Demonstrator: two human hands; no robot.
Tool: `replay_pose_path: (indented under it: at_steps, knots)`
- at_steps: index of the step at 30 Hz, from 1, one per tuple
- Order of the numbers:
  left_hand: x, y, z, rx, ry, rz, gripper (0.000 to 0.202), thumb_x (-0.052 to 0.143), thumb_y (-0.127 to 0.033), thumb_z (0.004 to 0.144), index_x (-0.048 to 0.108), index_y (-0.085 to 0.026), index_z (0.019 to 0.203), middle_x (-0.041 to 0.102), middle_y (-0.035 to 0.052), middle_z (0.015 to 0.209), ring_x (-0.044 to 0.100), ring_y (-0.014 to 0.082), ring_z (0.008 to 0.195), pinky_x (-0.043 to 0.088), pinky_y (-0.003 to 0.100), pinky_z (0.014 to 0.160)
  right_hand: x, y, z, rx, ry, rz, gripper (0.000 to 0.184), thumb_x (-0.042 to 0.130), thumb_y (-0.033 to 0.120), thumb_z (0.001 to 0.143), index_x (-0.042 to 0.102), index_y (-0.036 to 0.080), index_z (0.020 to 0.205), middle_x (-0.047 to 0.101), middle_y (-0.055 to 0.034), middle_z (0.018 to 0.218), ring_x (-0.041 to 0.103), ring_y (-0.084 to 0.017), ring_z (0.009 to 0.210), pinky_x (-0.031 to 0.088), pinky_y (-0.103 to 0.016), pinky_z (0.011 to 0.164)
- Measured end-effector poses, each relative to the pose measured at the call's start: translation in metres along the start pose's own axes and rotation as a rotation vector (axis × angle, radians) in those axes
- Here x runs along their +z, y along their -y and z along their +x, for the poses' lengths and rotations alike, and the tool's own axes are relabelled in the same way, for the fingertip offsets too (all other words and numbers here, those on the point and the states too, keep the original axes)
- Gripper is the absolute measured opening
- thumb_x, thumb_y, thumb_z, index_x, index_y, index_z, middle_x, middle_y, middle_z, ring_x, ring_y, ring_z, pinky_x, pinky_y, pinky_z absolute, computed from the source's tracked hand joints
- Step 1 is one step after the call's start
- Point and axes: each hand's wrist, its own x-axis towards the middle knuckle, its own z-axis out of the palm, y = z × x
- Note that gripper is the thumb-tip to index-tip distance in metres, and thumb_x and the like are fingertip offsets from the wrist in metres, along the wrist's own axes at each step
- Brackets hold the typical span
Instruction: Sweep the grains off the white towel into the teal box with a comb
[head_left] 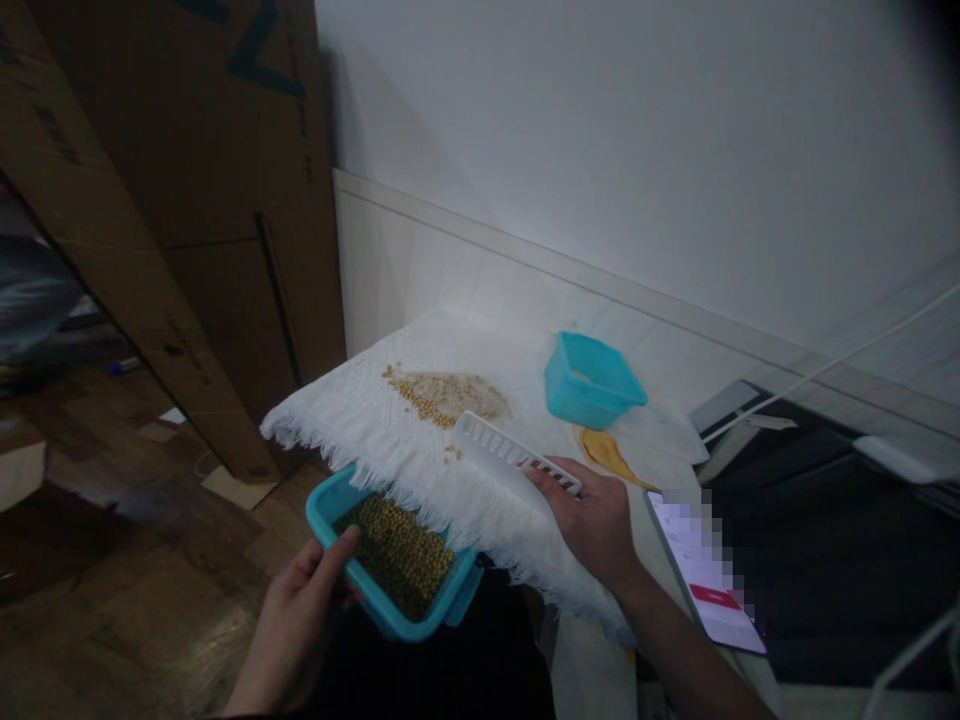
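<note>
My left hand (pixel 296 605) grips the near left rim of a blue plastic container (pixel 405 630), thumb over the edge. Inside it are yellow soybeans (pixel 416 545) and smaller dark green beans (pixel 367 560). The container is held just below the fringed edge of a white cloth (pixel 349 395), which hangs over part of its far rim. In my right hand (pixel 596 520) is a white slotted plastic piece (pixel 499 460), its long side low against the cloth. Just beyond its far end, loose soybeans (pixel 431 400) lie in a patch, with a few stray ones nearer the edge.
A second blue container (pixel 589 390) stands on the cloth near the wall. Beside it lies a flat orange-yellow item (pixel 607 455). A lit phone or tablet (pixel 697 570) rests at the right, near dark bags (pixel 825 560). Large cardboard boxes (pixel 210 180) stand at the left.
</note>
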Motion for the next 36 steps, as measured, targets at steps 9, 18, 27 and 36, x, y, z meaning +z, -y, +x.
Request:
replay_pose_path:
  at_steps: [9,18,27,36]
  knots:
    - [-0.003,0.002,0.003,-0.024,0.032,-0.032,0.046,0.094,-0.057,0.065,0.074,-0.017,0.073,0.067,-0.0011,0.059,0.057,0.0122,0.054,0.051,0.021,0.052,-0.004,0.005,-0.005,-0.05,-0.055,-0.034,0.027,0.07,0.042,0.093,0.086,0.021,0.085,0.081,-0.0048,0.069,0.071,-0.018,0.051,0.054,-0.025,0.049]
    - [-0.003,0.001,0.003,-0.032,0.037,-0.032,0.046,0.094,-0.059,0.065,0.075,-0.018,0.073,0.067,-0.0008,0.06,0.058,0.0128,0.056,0.051,0.022,0.054,0.001,0.009,-0.001,-0.02,0.005,-0.008,0.03,0.069,0.044,0.093,0.085,0.021,0.083,0.078,-0.0031,0.064,0.07,-0.018,0.049,0.054,-0.023,0.048]
    - [-0.002,0.0,0.002,-0.026,0.054,-0.058,0.044,0.093,-0.057,0.067,0.074,-0.018,0.075,0.066,-0.0021,0.06,0.058,0.0127,0.057,0.052,0.022,0.055,-0.01,0.005,-0.011,-0.085,0.014,-0.099,0.029,0.068,0.042,0.097,0.086,0.02,0.09,0.079,-0.0033,0.066,0.07,-0.017,0.048,0.054,-0.022,0.047]
    - [-0.005,0.004,0.005,-0.005,0.055,-0.007,0.044,0.09,-0.058,0.071,0.073,-0.018,0.073,0.066,-0.0011,0.059,0.057,0.0124,0.055,0.05,0.022,0.053,-0.009,0.007,-0.011,-0.101,0.047,-0.083,0.026,0.068,0.039,0.096,0.086,0.021,0.088,0.08,-0.0024,0.066,0.071,-0.017,0.049,0.056,-0.022,0.05]
